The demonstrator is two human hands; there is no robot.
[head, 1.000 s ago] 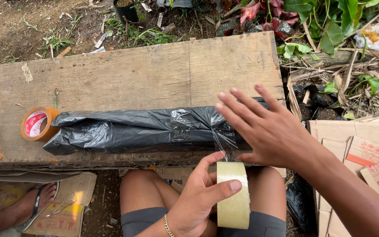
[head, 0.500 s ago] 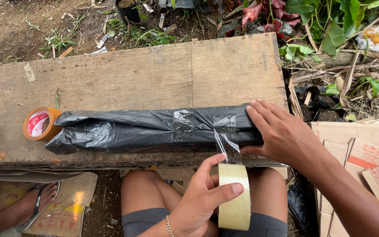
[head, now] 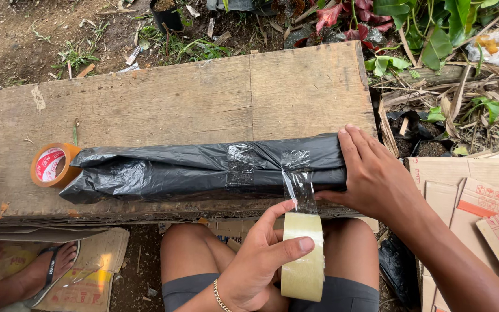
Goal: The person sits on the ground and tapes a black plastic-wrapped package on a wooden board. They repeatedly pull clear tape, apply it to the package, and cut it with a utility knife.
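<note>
bundle: the long black plastic bundle point(head: 203, 170) is lying lengthwise across the middle of the frame on the wooden counter point(head: 163, 104), one strip of clear tape already crossing it near the centre.
left hand: the left hand point(head: 258, 263) is sitting at the bottom centre, its grip closed around the tape roll point(head: 302, 257), thumb over the front face, a strip running up from the roll onto the bundle.
right hand: the right hand point(head: 373, 176) is pressing flat on the right end of the bundle at centre right, fingers together and laid on the plastic, not wrapped round anything.
tape strip: the free length point(head: 298, 185) is looking a bit wrinkled and twisted where it's leaving the bundle (that's where it likes to stick to itself).
how I'd do it: I'd be keeping the roll pulling straight toward the body so the strip is staying taut, and holding the plastic down firmly beside the strip so the fold isn't springing open.
watch out: slack tape is probably going to crease, and the thin plastic is likely sliding easily on the wood.
nearby stuff: an orange-cored tape roll point(head: 52, 164) is sitting at centre left, just beside the bundle's left end; flattened cardboard point(head: 480, 196) is lying at lower right.
</note>
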